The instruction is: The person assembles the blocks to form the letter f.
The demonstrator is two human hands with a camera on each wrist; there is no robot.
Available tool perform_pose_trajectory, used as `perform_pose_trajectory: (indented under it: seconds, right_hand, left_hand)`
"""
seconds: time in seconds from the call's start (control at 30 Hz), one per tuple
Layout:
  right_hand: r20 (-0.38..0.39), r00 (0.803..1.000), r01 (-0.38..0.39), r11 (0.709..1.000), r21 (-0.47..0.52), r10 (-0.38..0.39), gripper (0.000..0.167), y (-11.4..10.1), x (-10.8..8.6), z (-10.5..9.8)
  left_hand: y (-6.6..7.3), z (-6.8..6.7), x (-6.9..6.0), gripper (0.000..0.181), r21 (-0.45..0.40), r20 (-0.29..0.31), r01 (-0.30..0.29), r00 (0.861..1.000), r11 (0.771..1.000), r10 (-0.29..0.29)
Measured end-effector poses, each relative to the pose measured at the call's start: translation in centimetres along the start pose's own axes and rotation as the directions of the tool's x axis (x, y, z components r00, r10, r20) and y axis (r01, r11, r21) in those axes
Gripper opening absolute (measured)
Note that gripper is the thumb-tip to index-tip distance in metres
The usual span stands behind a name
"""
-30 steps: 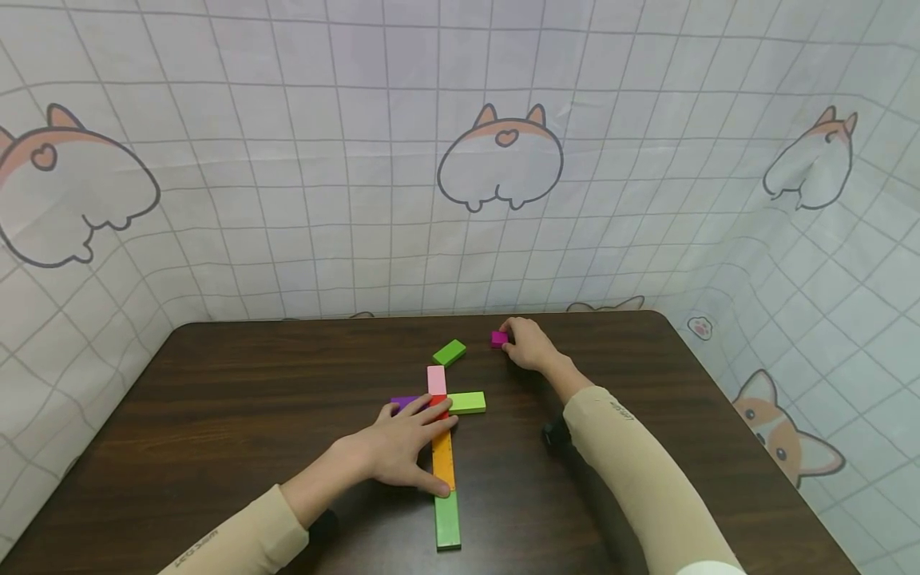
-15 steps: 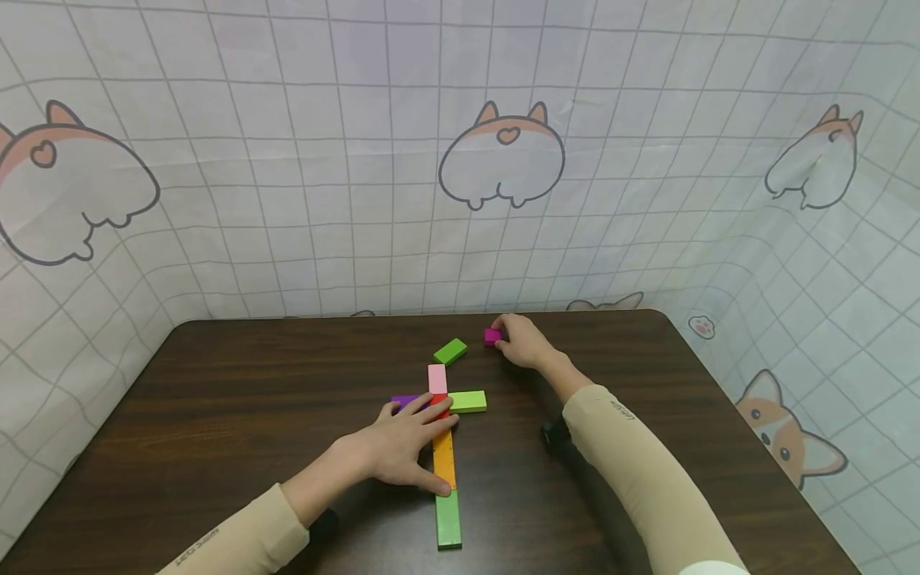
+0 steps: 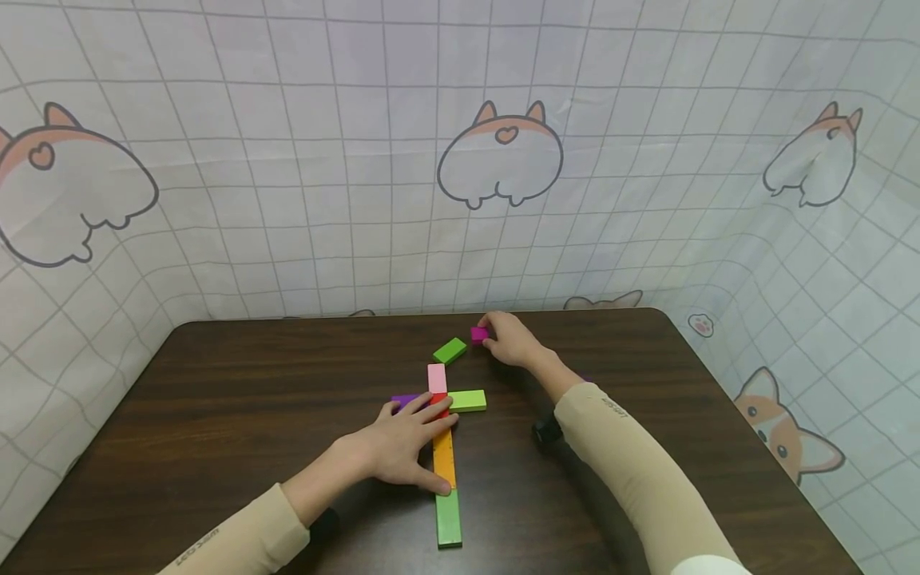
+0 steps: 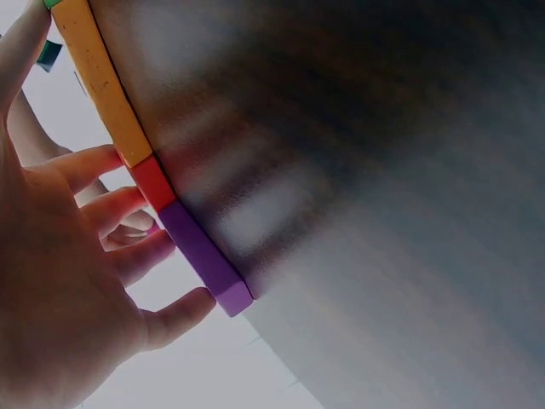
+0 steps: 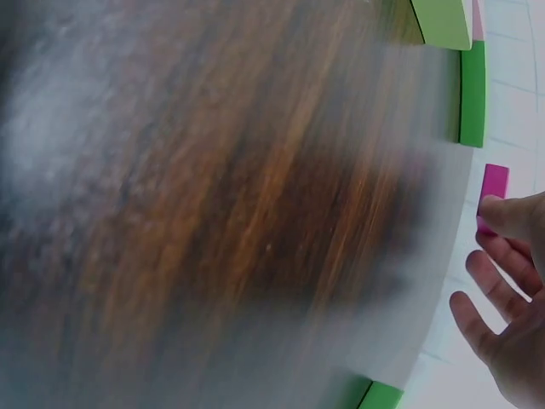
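Observation:
My left hand point(image 3: 402, 447) lies with spread fingers over a line of blocks, touching the orange block point(image 3: 443, 459), the red block point(image 4: 152, 183) and the purple block point(image 4: 204, 260). A green block point(image 3: 449, 519) continues the line toward me, and a pink block point(image 3: 437, 378) tops it. The lime block point(image 3: 467, 401) extends to the right. Between thumb and fingers, my right hand point(image 3: 512, 339) pinches a magenta block point(image 3: 479, 335), just right of a tilted green block point(image 3: 450, 350). In the right wrist view the thumb presses the magenta block point(image 5: 495, 181).
The dark wooden table point(image 3: 251, 383) ends at a white grid-patterned cloth point(image 3: 302, 200) behind and at the sides. Another green block point(image 5: 380, 396) shows at the bottom of the right wrist view. A bit of purple point(image 3: 588, 381) peeks out behind the right sleeve.
My right hand has moved left with the magenta block, bringing it closer to the tilted green block. My left hand and the line of blocks have stayed in place.

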State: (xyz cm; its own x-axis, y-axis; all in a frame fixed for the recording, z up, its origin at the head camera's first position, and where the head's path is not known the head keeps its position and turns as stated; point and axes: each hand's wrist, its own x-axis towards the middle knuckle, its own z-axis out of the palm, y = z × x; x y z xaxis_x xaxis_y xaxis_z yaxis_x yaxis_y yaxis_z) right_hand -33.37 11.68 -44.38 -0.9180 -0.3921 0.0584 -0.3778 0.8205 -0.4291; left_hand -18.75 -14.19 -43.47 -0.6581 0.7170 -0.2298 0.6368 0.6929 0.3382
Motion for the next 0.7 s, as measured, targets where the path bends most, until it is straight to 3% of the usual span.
perform_pose_trajectory:
  seconds: [0.7]
  right_hand:
    - [0.008, 1.000, 0.020, 1.000, 0.017, -0.021, 0.027, -0.2, 0.6, 1.2]
  left_hand:
    - [0.2, -0.1, 0.0, 0.101, 0.015, -0.001, -0.009, 1.000, 1.000, 0.009]
